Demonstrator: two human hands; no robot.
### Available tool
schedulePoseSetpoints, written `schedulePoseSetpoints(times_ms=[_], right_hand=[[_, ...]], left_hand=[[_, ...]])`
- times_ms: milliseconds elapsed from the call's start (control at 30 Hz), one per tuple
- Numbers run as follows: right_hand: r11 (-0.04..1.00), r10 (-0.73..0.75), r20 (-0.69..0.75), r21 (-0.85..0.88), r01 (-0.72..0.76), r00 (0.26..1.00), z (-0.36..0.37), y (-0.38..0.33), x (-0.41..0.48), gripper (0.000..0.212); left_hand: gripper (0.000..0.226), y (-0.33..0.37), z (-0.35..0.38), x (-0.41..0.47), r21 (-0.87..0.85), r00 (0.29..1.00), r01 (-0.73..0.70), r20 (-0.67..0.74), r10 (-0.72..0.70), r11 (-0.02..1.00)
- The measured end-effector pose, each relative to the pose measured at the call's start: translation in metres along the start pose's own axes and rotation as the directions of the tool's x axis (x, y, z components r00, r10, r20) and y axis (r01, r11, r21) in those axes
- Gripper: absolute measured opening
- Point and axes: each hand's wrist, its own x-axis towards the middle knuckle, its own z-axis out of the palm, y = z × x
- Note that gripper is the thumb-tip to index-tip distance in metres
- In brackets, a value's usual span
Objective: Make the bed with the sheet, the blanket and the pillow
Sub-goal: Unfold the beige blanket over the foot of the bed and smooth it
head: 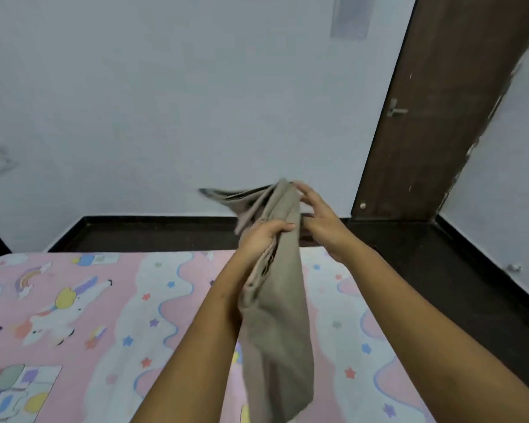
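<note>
Both hands up over the bed, working a folded khaki-beige cloth [277, 303] held in the air above the far right part of the mattress. Left hand [261, 239] clenched around the bundle just below its top, fingers wrapped over the front; right hand [318, 222] on the other side of it, thumb pressed to the fabric and fingertips [301, 188] pinching the top edge. Cloth hangs down long between the forearms, lower end ragged and loose near the bottom of view, not touching the bed as far as I can tell; a flap [226, 195] sticks out left from the top, blurred. Can't tell whether it's a blanket or a pillow cover. Sheet [83, 312] lies spread flat on the mattress: pink and white, unicorns, rainbows, stars, no big wrinkles in sight. Beyond the bed edge a strip of dark floor [153, 236], black skirting, then a plain pale wall [177, 96]. Brown door [440, 117] at right, shut, metal lever handle [396, 109], small stopper knob [362, 205] low on it. The hanging cloth and both arms block the right-centre of the sheet
</note>
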Motion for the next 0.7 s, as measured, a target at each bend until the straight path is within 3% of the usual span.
schedulePoseSetpoints(times_ms=[67,133,267,367,500,567,633,700], right_hand=[[0.959,-0.216,0.017,-0.185,0.216,0.976,-0.004,-0.018,0.011,0.068],[0.882,-0.324,0.068,-0.34,0.327,0.944,-0.012,-0.028,0.02,0.069],[0.758,-0.199,0.157,-0.6,0.253,0.967,-0.022,-0.037,0.033,0.061],[0.754,-0.154,0.166,-0.617,0.224,0.974,-0.013,-0.033,0.027,0.076],[0.923,0.083,0.142,-0.384,-0.022,0.986,-0.001,-0.021,0.014,0.071],[0.971,0.237,0.209,-0.041,-0.234,0.949,0.0,-0.011,0.005,0.071],[0.853,0.297,0.266,0.359,-0.38,0.917,0.002,0.006,-0.006,0.069],[0.7,0.395,0.245,0.544,-0.463,0.885,0.013,0.026,-0.014,0.073]], left_hand=[[0.031,0.027,-0.003,-0.009,0.1,0.985,-0.134,0.124,0.121,0.986],[0.031,0.054,-0.012,-0.015,0.261,0.952,-0.284,0.193,0.238,0.923],[0.017,0.094,-0.03,-0.03,0.48,0.911,-0.411,0.249,0.328,0.775],[0.017,0.105,-0.042,-0.032,0.497,0.896,-0.436,0.165,0.412,0.75],[0.017,0.107,-0.052,-0.027,0.445,0.884,-0.442,0.071,0.461,0.779],[0.014,0.108,-0.056,-0.023,0.42,0.886,-0.438,0.053,0.461,0.795],[0.016,0.11,-0.062,-0.019,0.371,0.883,-0.439,0.011,0.469,0.818],[0.025,0.113,-0.063,-0.015,0.27,0.878,-0.444,-0.057,0.474,0.854]])
